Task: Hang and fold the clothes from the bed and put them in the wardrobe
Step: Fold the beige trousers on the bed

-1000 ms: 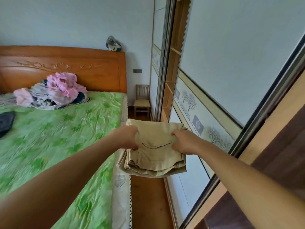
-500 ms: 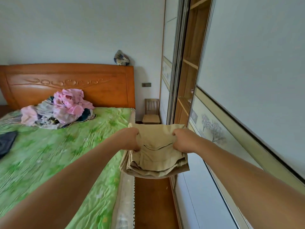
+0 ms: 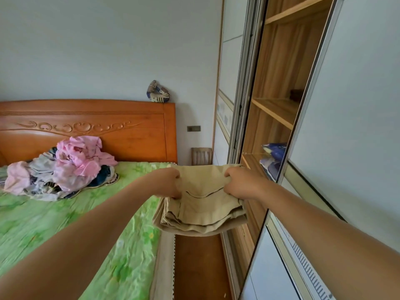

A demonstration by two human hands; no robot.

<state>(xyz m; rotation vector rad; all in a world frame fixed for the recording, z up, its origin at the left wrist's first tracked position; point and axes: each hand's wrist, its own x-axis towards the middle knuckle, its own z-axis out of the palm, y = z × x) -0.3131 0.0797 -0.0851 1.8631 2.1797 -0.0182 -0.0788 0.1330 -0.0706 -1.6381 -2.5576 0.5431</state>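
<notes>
A folded beige garment [image 3: 203,204] hangs in the air between the bed and the wardrobe. My left hand [image 3: 167,182] grips its left edge and my right hand [image 3: 241,184] grips its right edge. A heap of pink, grey and dark clothes [image 3: 62,167] lies on the green bedsheet [image 3: 65,217] near the headboard. The wardrobe [image 3: 279,109] stands open on the right, with wooden shelves showing between its sliding doors. A blue and white folded item [image 3: 273,158] rests on a lower shelf, just right of my right hand.
A sliding wardrobe door [image 3: 357,126] fills the right side, close to my right arm. A narrow strip of wooden floor [image 3: 199,267] runs between bed and wardrobe. A small wooden chair [image 3: 201,155] stands at its far end. A patterned object [image 3: 158,92] sits on the headboard [image 3: 91,126].
The view has tilted up and moved forward along the bed, so more of the open wardrobe shelves shows. Both hands still hold the beige garment, now nearer the opening.
</notes>
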